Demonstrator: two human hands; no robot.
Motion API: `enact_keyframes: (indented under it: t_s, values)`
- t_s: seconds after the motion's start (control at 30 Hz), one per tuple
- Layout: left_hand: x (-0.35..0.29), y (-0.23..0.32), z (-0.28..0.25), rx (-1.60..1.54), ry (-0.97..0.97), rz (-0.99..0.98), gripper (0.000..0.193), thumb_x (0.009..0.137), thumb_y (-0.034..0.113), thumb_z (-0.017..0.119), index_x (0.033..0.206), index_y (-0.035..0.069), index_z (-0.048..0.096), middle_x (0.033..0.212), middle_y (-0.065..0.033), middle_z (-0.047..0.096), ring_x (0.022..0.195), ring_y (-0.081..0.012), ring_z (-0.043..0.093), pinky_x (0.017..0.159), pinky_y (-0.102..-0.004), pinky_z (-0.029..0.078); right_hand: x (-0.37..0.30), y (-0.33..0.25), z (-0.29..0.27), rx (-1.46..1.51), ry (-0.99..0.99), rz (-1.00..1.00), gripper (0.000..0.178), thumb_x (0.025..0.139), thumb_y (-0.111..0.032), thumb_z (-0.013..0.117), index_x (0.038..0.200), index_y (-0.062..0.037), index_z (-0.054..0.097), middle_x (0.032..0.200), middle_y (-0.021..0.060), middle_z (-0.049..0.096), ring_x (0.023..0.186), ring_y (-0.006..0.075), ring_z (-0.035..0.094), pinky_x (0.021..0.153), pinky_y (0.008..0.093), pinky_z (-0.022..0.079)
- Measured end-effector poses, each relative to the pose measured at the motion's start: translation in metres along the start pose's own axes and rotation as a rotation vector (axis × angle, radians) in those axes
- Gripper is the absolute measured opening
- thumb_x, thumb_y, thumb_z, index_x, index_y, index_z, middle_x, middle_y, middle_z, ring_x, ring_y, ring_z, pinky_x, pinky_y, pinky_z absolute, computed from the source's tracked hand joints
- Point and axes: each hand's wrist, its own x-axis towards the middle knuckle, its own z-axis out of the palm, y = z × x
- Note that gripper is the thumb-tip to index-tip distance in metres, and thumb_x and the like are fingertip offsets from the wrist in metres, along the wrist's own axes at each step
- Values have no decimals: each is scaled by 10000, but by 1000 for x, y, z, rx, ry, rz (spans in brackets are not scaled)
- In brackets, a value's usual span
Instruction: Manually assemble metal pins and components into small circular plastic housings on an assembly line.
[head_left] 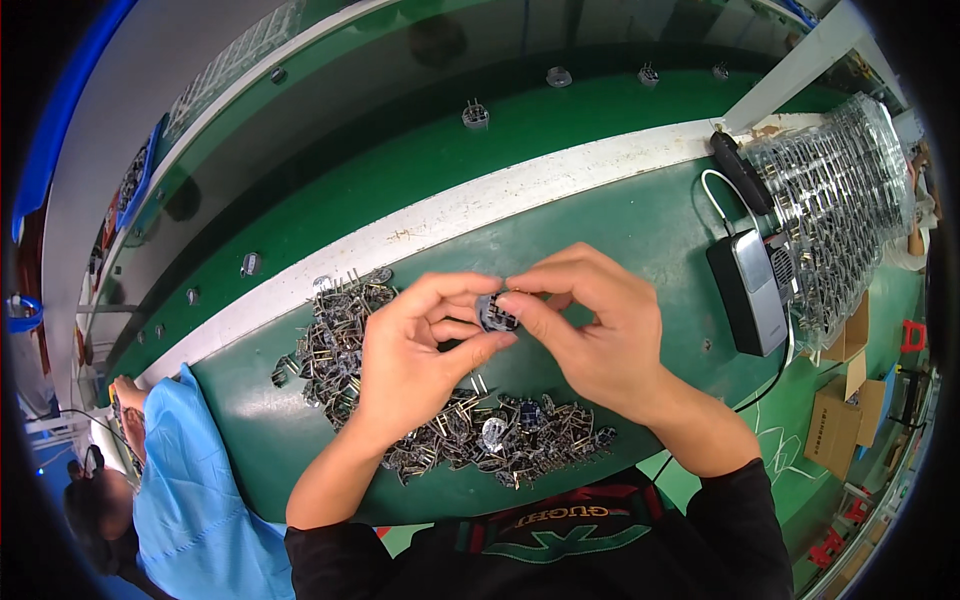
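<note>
A small round dark plug part [490, 313] with metal pins is held up in front of me, over the green table. My left hand [402, 352] grips its left side, the fingers curled around it and the thumb below. From the right, my right hand [603, 335] pinches it between thumb and index finger, covering part of it. Beneath and beside my hands spreads a heap of similar plug parts [525, 440], dark with metal prongs. The heap reaches up along the left of my left hand.
Beyond a white rail [420, 222] runs a green conveyor belt [360, 195] with scattered plug parts. At right stand a black-and-silver box [750, 292] with cables, stacked clear trays [840, 210] and a cardboard carton [832, 428]. A person in light blue [195, 480] sits at left.
</note>
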Motion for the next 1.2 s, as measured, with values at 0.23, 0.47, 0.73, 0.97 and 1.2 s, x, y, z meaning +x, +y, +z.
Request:
enact_keyframes:
  t_s: [0.23, 0.47, 0.73, 0.97, 1.2]
  values:
    - [-4, -8, 5, 11, 56, 5, 400, 755, -130, 798, 1026, -1, 533, 992, -119, 677, 924, -133, 702, 761, -253, 612, -3, 2, 1, -170, 34, -153, 196, 757, 32, 811, 896, -32, 688, 802, 71, 658, 631, 183, 631, 493, 295, 488]
    - [-5, -11, 5, 45, 82, 31, 394, 762, -87, 826, 960, 27, 505, 965, -92, 667, 906, -113, 695, 762, -246, 599, 0, 2, 1, -205, -38, -281, 180, 739, 33, 797, 874, -36, 700, 795, 49, 633, 626, 188, 612, 488, 305, 473]
    - [-1, 4, -9, 55, -45, -86, 458, 829, -134, 736, 1265, -41, 628, 1059, -135, 712, 936, -144, 721, 815, -263, 598, -1, 7, 0, -200, -71, -214, 235, 781, -25, 781, 1008, -34, 721, 863, 61, 590, 658, 189, 617, 542, 328, 501]
    - [84, 15, -49, 788, 111, 223, 392, 787, 20, 818, 1168, -12, 730, 896, -22, 666, 768, -72, 567, 683, -220, 464, -3, 27, -5, -257, -441, -212, 286, 819, -139, 756, 1076, -49, 668, 975, 64, 566, 840, 241, 605, 688, 389, 530]
    - [173, -18, -89, 852, 203, 39, 380, 774, 139, 833, 1128, 23, 755, 862, -48, 683, 782, -135, 597, 721, -295, 486, -15, 52, 14, -226, -645, -294, 190, 825, -82, 725, 1014, -72, 705, 948, 44, 578, 882, 246, 592, 782, 378, 526]
